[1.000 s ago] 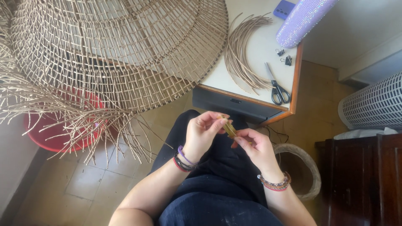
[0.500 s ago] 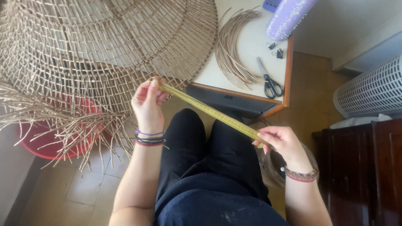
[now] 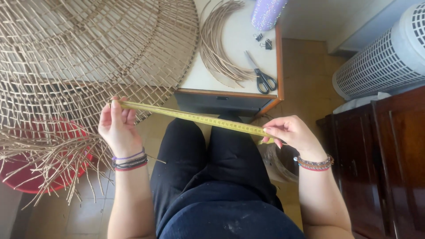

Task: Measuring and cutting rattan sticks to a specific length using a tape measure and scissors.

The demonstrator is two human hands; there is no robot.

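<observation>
the yellow measuring tape (image 3: 195, 117) has levelled out since a moment ago — it ran steeply down from upper left to lower right, and now we've got it stretched nearly flat across our lap, with more length paid out than the small bunch we had a second back. our left hand (image 3: 118, 126) pinches one end up by the rim of the big woven rattan lampshade (image 3: 88, 57); our right hand (image 3: 290, 132) is closed on the other end, thumb and fingertips clamped, low beside the table corner. hands well apart, tape taut between them over our black trousers. to read it well we'd judge it wants to stay taut and untwisted, markings facing up, both pinches firm. on the white table (image 3: 239, 40) lie a curved bundle of reed strips (image 3: 217, 48), black-handled scissors (image 3: 262, 75) and two binder clips (image 3: 262, 40). a red tub (image 3: 26, 177) sits under the loose reed ends — a white slatted basket (image 3: 380, 53) stands at right.
</observation>
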